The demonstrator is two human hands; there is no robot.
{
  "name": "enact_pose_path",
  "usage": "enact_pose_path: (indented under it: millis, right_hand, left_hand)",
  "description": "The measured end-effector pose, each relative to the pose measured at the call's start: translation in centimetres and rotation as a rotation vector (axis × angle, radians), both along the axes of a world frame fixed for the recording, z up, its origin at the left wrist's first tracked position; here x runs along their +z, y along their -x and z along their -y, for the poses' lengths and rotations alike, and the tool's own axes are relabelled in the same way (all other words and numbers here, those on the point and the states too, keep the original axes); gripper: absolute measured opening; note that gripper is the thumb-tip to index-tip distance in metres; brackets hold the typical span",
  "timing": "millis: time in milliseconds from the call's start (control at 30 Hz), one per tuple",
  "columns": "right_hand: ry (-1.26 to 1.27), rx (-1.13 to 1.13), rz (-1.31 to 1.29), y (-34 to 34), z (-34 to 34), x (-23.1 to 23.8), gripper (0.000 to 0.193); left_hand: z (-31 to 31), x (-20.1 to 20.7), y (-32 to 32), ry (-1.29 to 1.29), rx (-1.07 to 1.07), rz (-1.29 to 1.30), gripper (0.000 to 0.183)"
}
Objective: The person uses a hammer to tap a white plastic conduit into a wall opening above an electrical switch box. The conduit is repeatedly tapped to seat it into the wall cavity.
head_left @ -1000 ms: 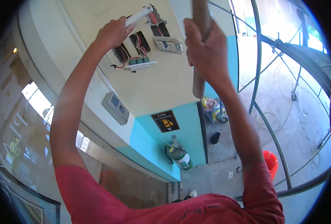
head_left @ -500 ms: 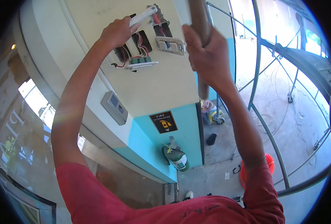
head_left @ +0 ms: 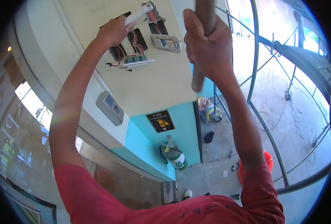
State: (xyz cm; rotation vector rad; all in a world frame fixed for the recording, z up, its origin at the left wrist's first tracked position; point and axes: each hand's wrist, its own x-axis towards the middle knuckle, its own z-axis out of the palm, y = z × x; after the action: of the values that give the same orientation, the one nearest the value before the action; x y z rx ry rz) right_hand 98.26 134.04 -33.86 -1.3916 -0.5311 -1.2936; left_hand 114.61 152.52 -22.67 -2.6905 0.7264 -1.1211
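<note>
My left hand (head_left: 115, 33) is closed round a pale flat bar (head_left: 138, 13), its far end resting at a ragged hole (head_left: 155, 14) chipped in the cream wall. Something red shows inside that hole. My right hand (head_left: 212, 50) grips a thick brown wooden handle (head_left: 198, 80), raised to the right of the wall; its upper end is out of view. Below the hole a two-button switch plate (head_left: 166, 43) hangs loose. Red and white wires run from dark wall boxes (head_left: 137, 40) to a white plate with green terminal blocks (head_left: 136, 59).
A grey wall device (head_left: 110, 108) and a green fire extinguisher (head_left: 174, 156) are fixed below, near a black sign (head_left: 160, 121). Metal scaffolding (head_left: 256, 74) on wheels stands at right. A red-orange bucket-like object (head_left: 267, 162) and cables lie on the floor. Glass (head_left: 14, 123) lines the left.
My right hand and the wooden handle have risen slightly. The view has shifted a little, moving the wall left. My left hand still holds the bar at the hole.
</note>
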Motion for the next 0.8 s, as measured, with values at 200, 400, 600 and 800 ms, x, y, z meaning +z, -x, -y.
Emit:
enact_pose_path:
  millis: [200, 400, 600, 800]
  right_hand:
    - [0.223, 0.011, -0.685, -5.6, -0.2, -1.1, 0.038]
    - [0.219, 0.074, -0.706, 2.1, 0.8, -3.0, 0.036]
    - [0.065, 0.078, -0.759, 8.0, 2.7, -9.0, 0.04]
    - [0.025, 0.196, -0.746, 7.9, 3.6, -8.8, 0.041]
  left_hand:
    - [-0.3, -0.5, -1.4, -0.003, -0.054, -0.056, 0.056]
    - [-0.7, 0.4, -1.7, 0.089, -0.195, -0.06, 0.056]
    - [-1.7, 0.2, 1.9, 0.276, -0.258, -0.023, 0.056]
    - [-2.1, -0.7, 0.2, 0.166, -0.231, -0.085, 0.054]
